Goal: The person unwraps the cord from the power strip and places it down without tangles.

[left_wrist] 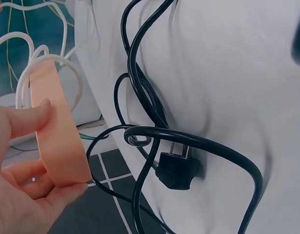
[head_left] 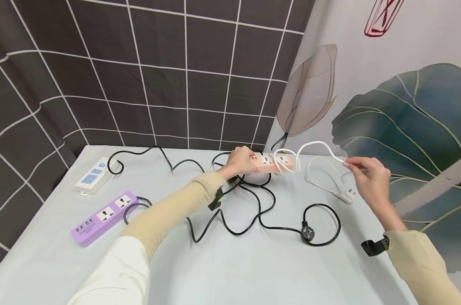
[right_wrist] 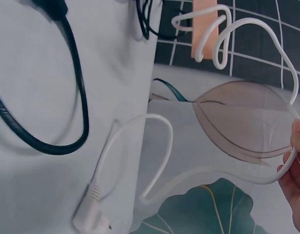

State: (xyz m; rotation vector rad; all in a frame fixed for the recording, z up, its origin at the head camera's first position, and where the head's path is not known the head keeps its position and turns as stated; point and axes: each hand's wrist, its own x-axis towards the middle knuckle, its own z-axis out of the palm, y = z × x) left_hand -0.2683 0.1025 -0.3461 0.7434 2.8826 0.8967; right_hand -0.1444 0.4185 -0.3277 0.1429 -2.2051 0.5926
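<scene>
Near the back edge of the table my left hand [head_left: 240, 162] grips an orange power strip [head_left: 270, 168] by its left end, fingers and thumb around its sides. White cord [head_left: 314, 143] loops over the strip's right end and stretches to my right hand [head_left: 371, 180], which pinches it between thumb and fingers. In the right wrist view the cord [right_wrist: 257, 22] curls beside the strip [right_wrist: 203, 29] and passes through my right hand [right_wrist: 298, 165]. Its white plug [head_left: 346, 196] lies on the table below. A black plug [left_wrist: 178, 170] shows beneath black cords in the left wrist view.
Tangled black cords [head_left: 259, 212] spread across the middle of the table [head_left: 230, 271]. One ends at a round black plug [head_left: 308, 232]. A purple power strip [head_left: 104, 218] and a white one with blue sockets [head_left: 96, 176] lie on the left. Curtains hang behind.
</scene>
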